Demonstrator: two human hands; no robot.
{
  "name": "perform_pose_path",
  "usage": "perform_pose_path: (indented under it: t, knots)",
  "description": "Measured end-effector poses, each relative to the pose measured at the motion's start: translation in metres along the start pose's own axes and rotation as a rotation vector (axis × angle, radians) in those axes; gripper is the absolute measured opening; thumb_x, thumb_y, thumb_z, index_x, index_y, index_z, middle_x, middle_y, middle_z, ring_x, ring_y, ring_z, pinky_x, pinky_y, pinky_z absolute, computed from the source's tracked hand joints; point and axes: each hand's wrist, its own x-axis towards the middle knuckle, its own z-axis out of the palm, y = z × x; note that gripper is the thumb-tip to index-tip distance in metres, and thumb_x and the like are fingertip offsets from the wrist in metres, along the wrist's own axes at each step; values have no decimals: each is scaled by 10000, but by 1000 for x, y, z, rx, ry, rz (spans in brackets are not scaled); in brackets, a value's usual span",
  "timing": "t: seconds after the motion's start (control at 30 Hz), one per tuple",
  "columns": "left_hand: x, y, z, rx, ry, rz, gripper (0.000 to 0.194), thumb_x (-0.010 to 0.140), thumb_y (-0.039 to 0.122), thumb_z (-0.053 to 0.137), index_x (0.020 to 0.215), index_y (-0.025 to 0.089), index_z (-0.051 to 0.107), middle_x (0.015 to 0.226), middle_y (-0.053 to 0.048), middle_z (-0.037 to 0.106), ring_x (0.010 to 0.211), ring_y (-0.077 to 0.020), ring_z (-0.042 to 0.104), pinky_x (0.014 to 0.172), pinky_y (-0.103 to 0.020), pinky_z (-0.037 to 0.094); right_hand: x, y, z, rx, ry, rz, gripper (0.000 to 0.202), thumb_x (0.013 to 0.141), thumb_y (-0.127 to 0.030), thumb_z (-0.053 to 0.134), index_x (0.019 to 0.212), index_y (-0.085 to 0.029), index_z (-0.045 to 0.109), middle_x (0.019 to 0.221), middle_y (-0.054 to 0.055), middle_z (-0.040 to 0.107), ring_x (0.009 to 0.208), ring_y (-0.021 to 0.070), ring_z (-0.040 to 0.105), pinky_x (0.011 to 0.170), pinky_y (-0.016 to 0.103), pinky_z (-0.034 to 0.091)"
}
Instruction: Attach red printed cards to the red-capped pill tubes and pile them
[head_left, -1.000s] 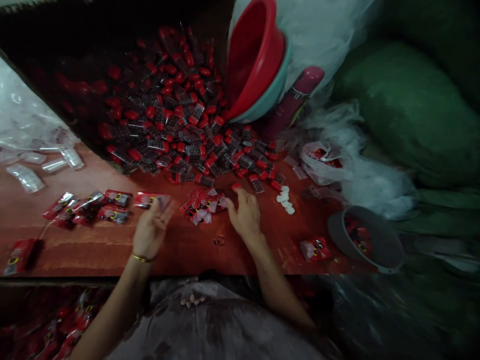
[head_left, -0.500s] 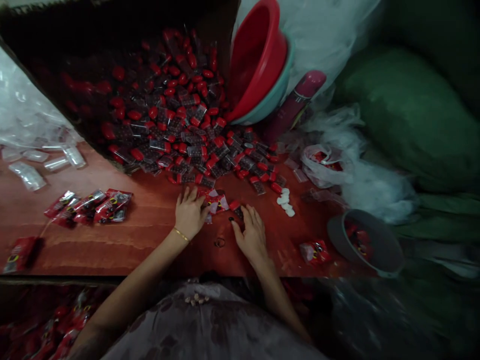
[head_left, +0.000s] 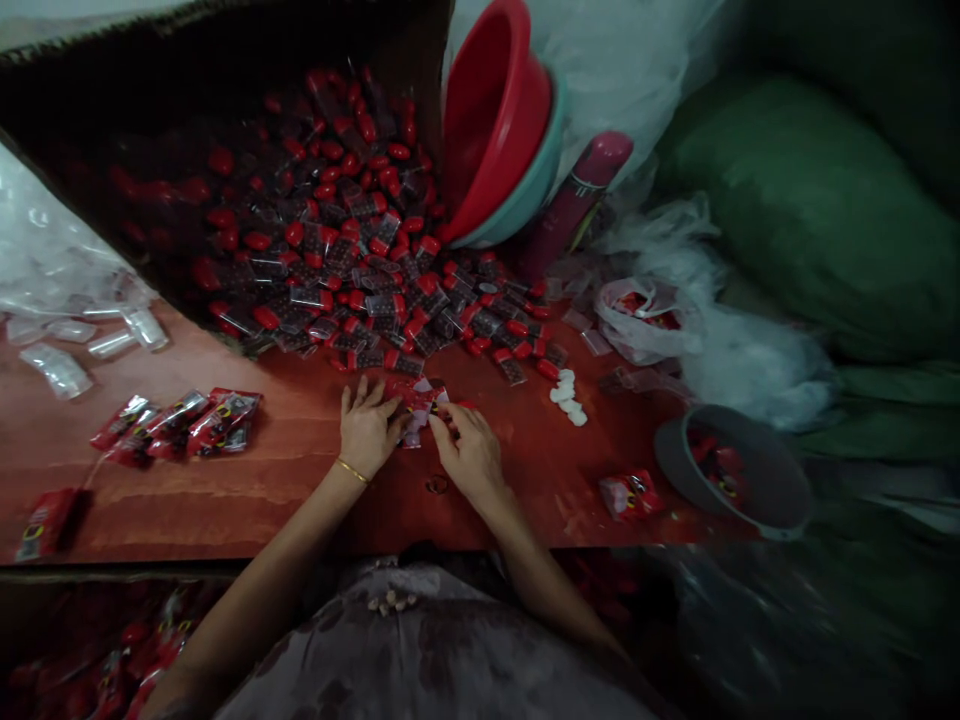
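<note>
My left hand (head_left: 366, 432) lies on the table with its fingers spread, touching the left side of a red printed packet with pale patches (head_left: 421, 396). A gold bangle (head_left: 352, 470) circles that wrist. From the right, my right hand (head_left: 471, 452) reaches over the packet's right side, its thumb and fingertips pinched together. Whatever sits in that pinch is too small and dark to make out. Just below the hands lies a small dark ring-like item (head_left: 436, 484). Beyond them spreads a pile of clear tubes with red caps (head_left: 382, 305).
A tipped cardboard box (head_left: 225, 60) holds the pile. Beside it stand red (head_left: 491, 130) and teal basins and a magenta bottle (head_left: 577, 195). White discs (head_left: 568, 398) and a grey bowl (head_left: 679, 470) lie right. Red packets (head_left: 221, 420) and clear tubes (head_left: 112, 343) are left.
My right hand has moved left to the packet and its fingers have closed; a small black item was by its thumb before. My left hand has barely shifted. The view has turned slightly.
</note>
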Motion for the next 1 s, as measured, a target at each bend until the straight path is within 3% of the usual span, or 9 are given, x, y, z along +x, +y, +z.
perform_pose_path:
  t: [0.17,0.27,0.4,0.53,0.63,0.73,0.83,0.9,1.0]
  knots:
    - [-1,0,5,39,-15,26,194,789,290,576,889,280,742,1182,-88,650,1281,-357,405,1058,-579,191,2,-1,8,40,4,-28,264,910,-312,440,995,-167,644,1005,101,698,936,220,626,865,357,451]
    - [-4,0,6,58,52,31,212,823,297,540,902,278,736,1163,-78,661,1243,-324,463,1043,-562,251,-2,0,5,83,26,-24,245,905,-290,438,966,-182,649,967,86,702,910,203,628,863,340,448]
    - [-8,5,-1,1,178,61,244,840,362,530,966,279,721,1201,-82,639,1227,-303,487,1049,-541,264,2,-3,6,209,-15,136,275,884,-369,466,979,-176,637,869,63,696,710,168,613,726,296,472]
    - [-9,17,-14,-137,197,70,228,830,324,546,977,278,715,1221,-64,627,1245,-287,471,1070,-530,242,16,-10,13,458,-48,286,299,814,-453,551,892,-177,634,772,27,674,615,136,569,596,239,443]
    - [-9,22,-20,-379,198,-67,285,809,342,571,1050,243,687,1182,-71,654,1147,-255,557,1009,-434,368,23,-13,17,546,-21,269,299,828,-437,522,696,-181,601,618,-9,600,562,121,519,553,224,400]
    - [-6,23,-18,-708,118,-284,430,755,429,616,1105,182,655,975,-83,722,804,-196,664,732,-294,504,23,-11,20,538,-6,263,376,848,-440,467,573,-190,525,497,-35,487,480,106,444,486,220,337]
    - [-1,19,-13,-866,-22,-454,457,689,513,635,908,119,705,608,-53,678,481,-148,561,500,-251,434,19,-6,23,515,-26,311,434,858,-481,418,534,-201,483,451,-38,447,441,107,424,451,222,314]
    - [3,17,-12,-751,-37,-460,413,692,515,621,809,130,714,529,-34,633,456,-147,533,487,-251,396,17,-2,23,453,-28,327,433,868,-482,401,558,-202,512,455,-32,468,449,114,445,457,222,324]
    - [7,14,-12,-280,-43,-337,342,764,464,547,746,165,713,596,-69,657,610,-211,607,601,-298,419,19,3,18,349,35,303,388,884,-442,389,660,-198,592,509,-15,528,500,128,493,496,224,355]
